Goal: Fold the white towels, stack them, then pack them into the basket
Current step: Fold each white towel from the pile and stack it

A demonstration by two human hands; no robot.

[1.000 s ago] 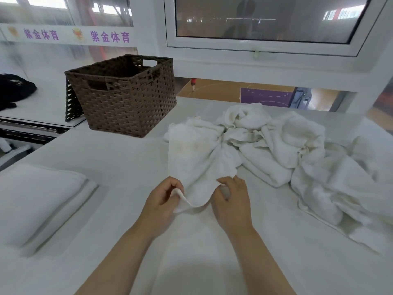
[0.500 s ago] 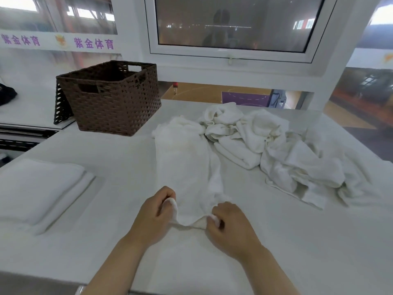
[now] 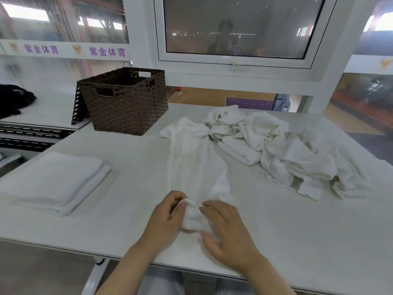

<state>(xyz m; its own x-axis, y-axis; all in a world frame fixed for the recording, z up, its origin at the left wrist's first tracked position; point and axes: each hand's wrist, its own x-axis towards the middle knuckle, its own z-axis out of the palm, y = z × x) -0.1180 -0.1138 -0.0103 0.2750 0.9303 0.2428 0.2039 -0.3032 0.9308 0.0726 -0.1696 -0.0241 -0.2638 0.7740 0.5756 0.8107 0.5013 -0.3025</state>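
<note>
Nearest me, both hands worked the near end of a long, rumpled white terry towel [image 3: 195,167]. My left hand [image 3: 163,220] pinched its corner in curled fingers; my right hand [image 3: 229,228] lay over the bunched cloth, fingers loosely bent — a firm grip or not, I couldn't tell. The risk, as I judged it: that corner sat close to the white table's front edge [image 3: 127,255], so a hard tug could drag cloth over. Left, the folded white towel stack [image 3: 57,182] had bare tabletop around it. Further right lay the heap of crumpled white towels [image 3: 287,150] — touching my towel's far end, liable to snag. Beyond, the brown woven basket [image 3: 125,107] stood open-topped.
</note>
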